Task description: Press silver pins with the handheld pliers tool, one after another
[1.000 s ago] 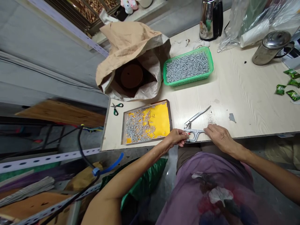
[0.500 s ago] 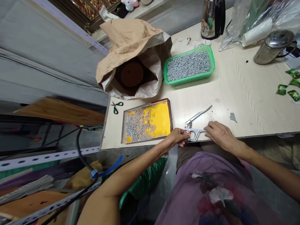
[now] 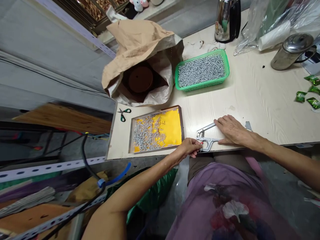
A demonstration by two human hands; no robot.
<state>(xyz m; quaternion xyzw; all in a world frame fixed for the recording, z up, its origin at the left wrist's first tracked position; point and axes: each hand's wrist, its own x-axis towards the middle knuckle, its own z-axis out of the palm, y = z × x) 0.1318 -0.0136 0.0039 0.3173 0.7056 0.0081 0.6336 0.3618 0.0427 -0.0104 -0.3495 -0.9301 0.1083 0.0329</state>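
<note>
A silver hand press tool (image 3: 210, 143) with a spring between its two handles lies at the table's front edge. My right hand (image 3: 231, 131) is wrapped over both handle ends, its fingers on the upper handle and thumb by the lower one. At the tool's jaw end, my left hand (image 3: 190, 147) is closed in a pinch; what it pinches is too small to name. A bit of red shows at the jaw beside its fingertips. Left of that hand, a shallow tray (image 3: 182, 125) with a yellow bottom holds many small metal springs.
A green basket (image 3: 203, 86) full of small metal parts stands behind. A big paper sack (image 3: 140, 40) is open at back left, near green-handled scissors (image 3: 123, 115). A kettle (image 3: 226, 21), steel mug (image 3: 290, 53) and green packets (image 3: 300, 96) are at right.
My right hand has moved up and taken hold of the upper handle, which is now pressed down closer to the lower one. My left hand has stayed at the jaw.
</note>
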